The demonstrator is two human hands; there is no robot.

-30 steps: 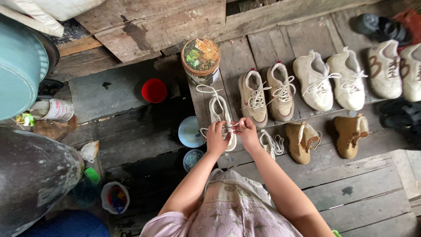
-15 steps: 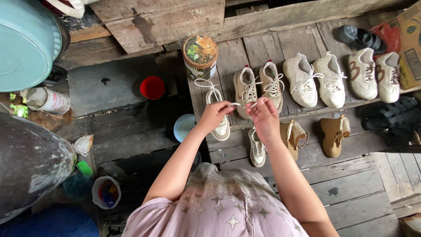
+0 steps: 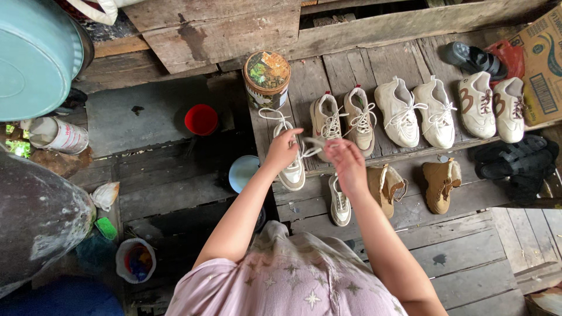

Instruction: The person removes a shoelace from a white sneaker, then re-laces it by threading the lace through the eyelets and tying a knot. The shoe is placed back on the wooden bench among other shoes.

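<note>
While the left hand (image 3: 283, 150) pinches a white lace over the pale sneaker (image 3: 291, 169) at the plank floor's (image 3: 468, 257) edge, the right hand (image 3: 345, 164) grips the lace's other end; a hard tug could tip the sneaker off toward the blue bowl (image 3: 242, 171).

cardboard box (image 3: 541, 64) cut by right edge; teal basin (image 3: 32, 55) cropped left
</note>
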